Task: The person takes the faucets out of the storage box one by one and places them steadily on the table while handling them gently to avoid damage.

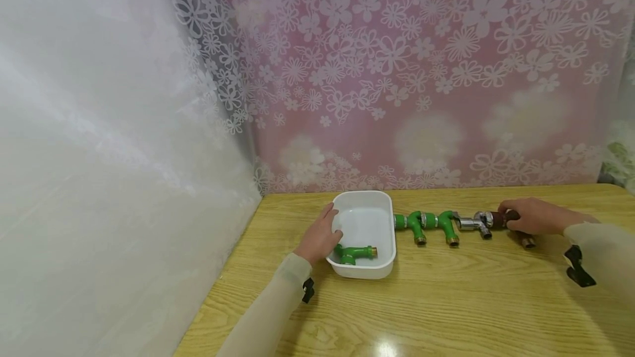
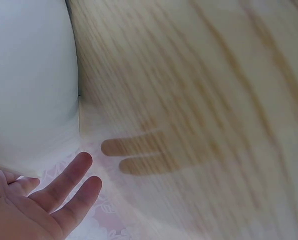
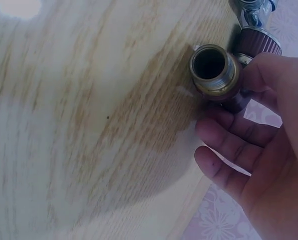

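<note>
My left hand (image 1: 319, 236) is at the left rim of a white plastic tray (image 1: 393, 241), thumb over the edge and fingers loosely extended. In the left wrist view two fingers (image 2: 71, 187) stretch out beside the tray's outer wall (image 2: 34, 75). A green tap (image 1: 358, 252) with a brass threaded end lies in the tray. At the right end of a row of taps, my right hand (image 1: 533, 215) grips a dark brown tap between thumb and fingers. Its open brass threaded end (image 3: 213, 67) faces the right wrist camera; my hand hides part of its body.
Right of the tray, two green taps (image 1: 415, 227) (image 1: 448, 227) and a chrome tap (image 1: 468, 224) lie in line on the wooden table (image 1: 431, 307). A pink flowered curtain (image 1: 397, 98) hangs behind the table; a white sheet (image 1: 124, 153) covers the left side.
</note>
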A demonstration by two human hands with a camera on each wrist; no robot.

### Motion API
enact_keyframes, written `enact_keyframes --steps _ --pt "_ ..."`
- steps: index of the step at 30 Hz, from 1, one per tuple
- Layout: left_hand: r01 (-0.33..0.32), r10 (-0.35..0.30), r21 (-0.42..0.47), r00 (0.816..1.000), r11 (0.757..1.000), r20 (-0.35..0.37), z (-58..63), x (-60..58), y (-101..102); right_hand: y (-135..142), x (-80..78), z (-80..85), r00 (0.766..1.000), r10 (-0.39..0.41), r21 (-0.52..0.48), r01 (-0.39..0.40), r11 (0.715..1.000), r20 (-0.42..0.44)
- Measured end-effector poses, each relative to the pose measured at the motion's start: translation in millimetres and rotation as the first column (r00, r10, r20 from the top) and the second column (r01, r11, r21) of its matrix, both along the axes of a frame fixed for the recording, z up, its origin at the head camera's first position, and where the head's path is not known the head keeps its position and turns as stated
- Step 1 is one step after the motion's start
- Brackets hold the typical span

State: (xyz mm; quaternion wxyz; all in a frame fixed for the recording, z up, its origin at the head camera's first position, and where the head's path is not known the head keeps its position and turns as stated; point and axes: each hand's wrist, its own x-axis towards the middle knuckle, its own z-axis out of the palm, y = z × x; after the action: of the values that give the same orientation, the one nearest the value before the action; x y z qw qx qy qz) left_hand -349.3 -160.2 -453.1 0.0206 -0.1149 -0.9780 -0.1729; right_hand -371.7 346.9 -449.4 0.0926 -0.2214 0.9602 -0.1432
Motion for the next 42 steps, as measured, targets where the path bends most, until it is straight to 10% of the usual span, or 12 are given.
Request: enact_keyframes --steps 16,42 --pt "-0.012 0.012 0.017 1.000 1.000 0.006 -1.6 -2.3 0.0 -29.5 15.1 35.2 0.987 -0.048 0.184 0.076 0.980 -0.154" --pt "-0.012 0.012 -0.004 1.000 1.000 -0.004 -1.2 -1.3 0.6 -125.4 18.7 81.3 0.967 0.178 0.136 -0.154 0.979 -0.180"
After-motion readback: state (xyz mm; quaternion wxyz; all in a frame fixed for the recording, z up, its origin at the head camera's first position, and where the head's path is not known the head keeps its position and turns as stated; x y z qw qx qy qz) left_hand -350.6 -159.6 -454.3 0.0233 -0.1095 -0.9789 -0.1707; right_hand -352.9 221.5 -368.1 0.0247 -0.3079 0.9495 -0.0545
